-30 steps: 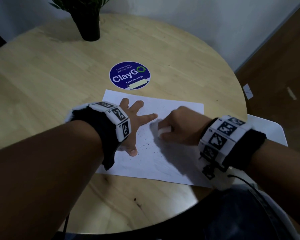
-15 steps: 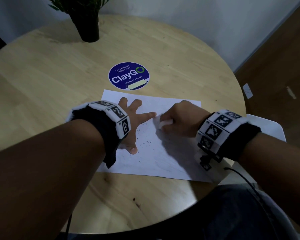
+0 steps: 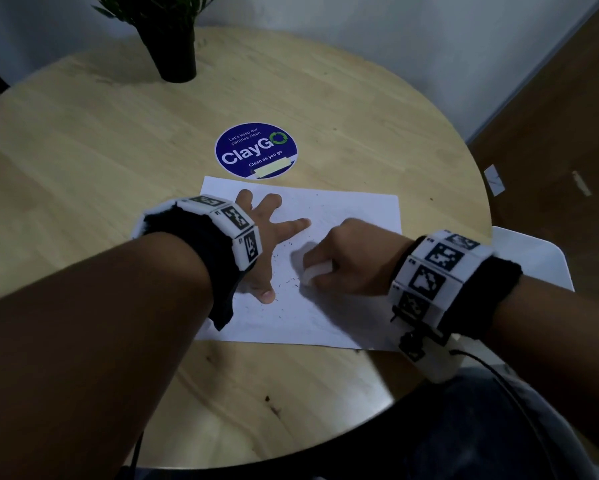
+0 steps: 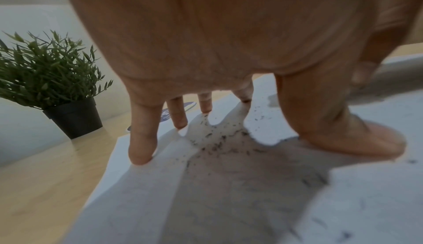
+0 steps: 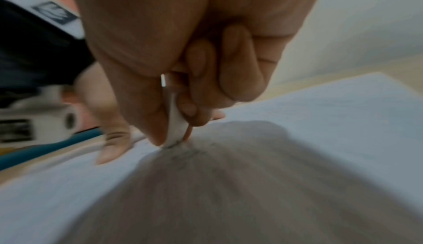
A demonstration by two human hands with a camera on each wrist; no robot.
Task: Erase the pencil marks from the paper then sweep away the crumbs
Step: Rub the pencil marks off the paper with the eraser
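Here right grip point(image 3: 346, 261) pinches eraser point(image 3: 317, 271) onto paper point(image 3: 343, 209); left grip point(image 3: 266, 244) splayed flat.

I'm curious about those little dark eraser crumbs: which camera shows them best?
The left wrist view: the crumbs lie sharp and close on the paper under the left hand. The head view shows tiny specks; the right wrist view is too blurred to show them.
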